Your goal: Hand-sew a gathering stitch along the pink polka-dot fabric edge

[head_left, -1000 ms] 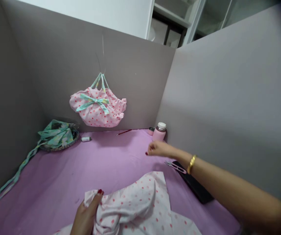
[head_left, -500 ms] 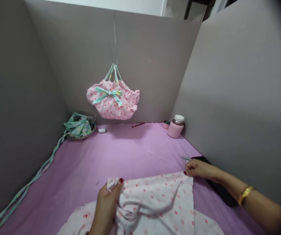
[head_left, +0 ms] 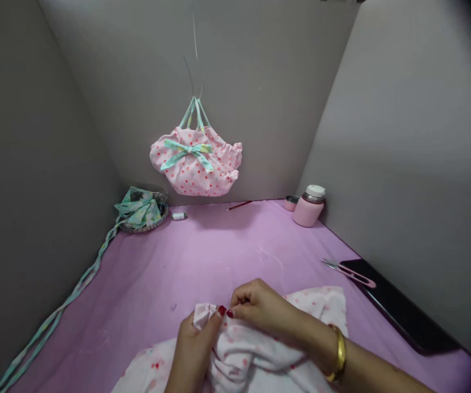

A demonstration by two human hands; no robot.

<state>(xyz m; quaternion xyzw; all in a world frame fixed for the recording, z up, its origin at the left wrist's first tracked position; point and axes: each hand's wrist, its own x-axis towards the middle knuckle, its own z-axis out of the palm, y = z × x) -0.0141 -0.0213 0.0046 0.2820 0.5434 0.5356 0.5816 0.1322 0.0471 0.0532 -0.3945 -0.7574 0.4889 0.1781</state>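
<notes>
Both hands meet at six o'clock, the left hand [head_left: 194,352] pinching a corner of the dotted cloth [head_left: 255,349] and the right hand [head_left: 258,305] pinching beside it, apparently steadying the edge, scissors [head_left: 348,271] lying at three o'clock.

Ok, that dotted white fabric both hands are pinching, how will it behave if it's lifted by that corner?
Probably floppy: the dotted fabric already bunches in soft folds under the left hand and right hand. It looks thin and light, so it should drape and trail. It may drag across the purple cloth rather than slide cleanly.
</notes>
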